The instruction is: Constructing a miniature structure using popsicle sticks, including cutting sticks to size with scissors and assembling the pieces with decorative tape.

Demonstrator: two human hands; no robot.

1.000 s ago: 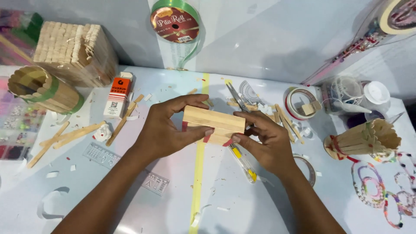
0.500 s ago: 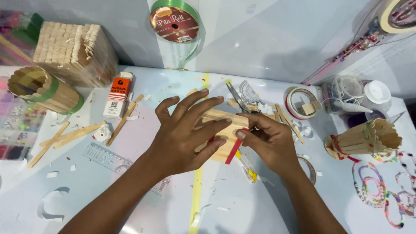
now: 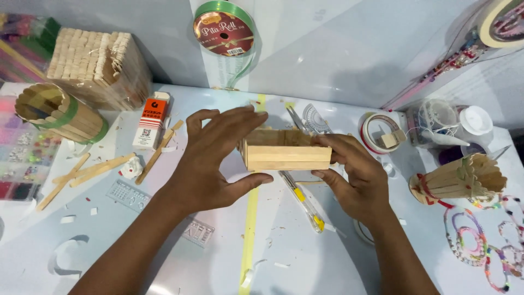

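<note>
Both hands hold a small open wooden stick box [image 3: 285, 151] above the middle of the surface [image 3: 305, 257]. The left hand [image 3: 210, 164] cups its left end, grip half open; the right hand [image 3: 355, 175] has its grip closed on the right end. An orange-and-white rectangular package [image 3: 151, 120] lies toward the far left edge, a red-labelled green ribbon spool [image 3: 224, 30] leaning behind.

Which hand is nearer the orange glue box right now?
Left. The left hand lies just right of the orange glue box, on the wooden stick box; the right hand grips that box's far end.
</note>
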